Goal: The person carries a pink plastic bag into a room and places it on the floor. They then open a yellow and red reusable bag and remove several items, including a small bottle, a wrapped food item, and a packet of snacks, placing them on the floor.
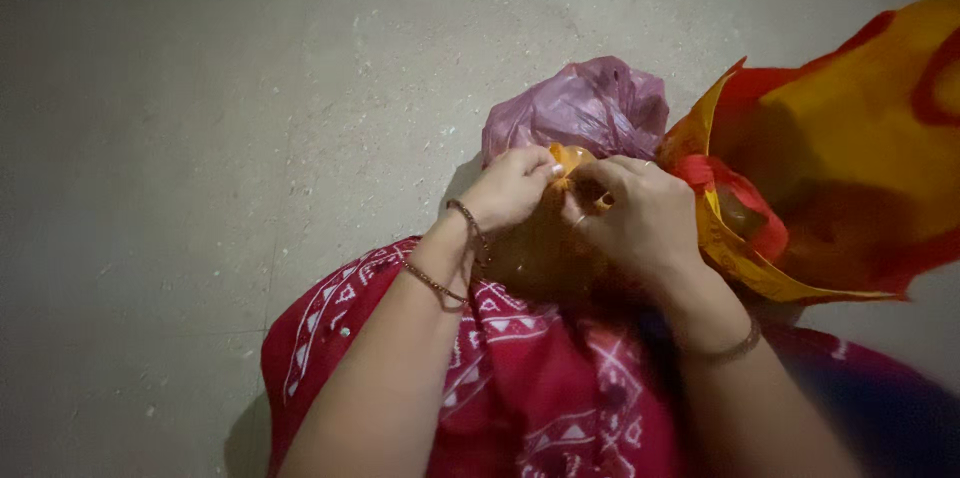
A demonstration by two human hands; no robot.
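My left hand pinches one edge of a small orange piece, perhaps thin plastic or a petal, held over my red patterned lap; my right hand nips its other side. It's only partly worked open. Behind sits a pink plastic bag; the orange-red cloth blurs off-frame.

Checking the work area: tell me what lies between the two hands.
In the head view, a small orange piece sits between the left hand and right hand, pinched by both.
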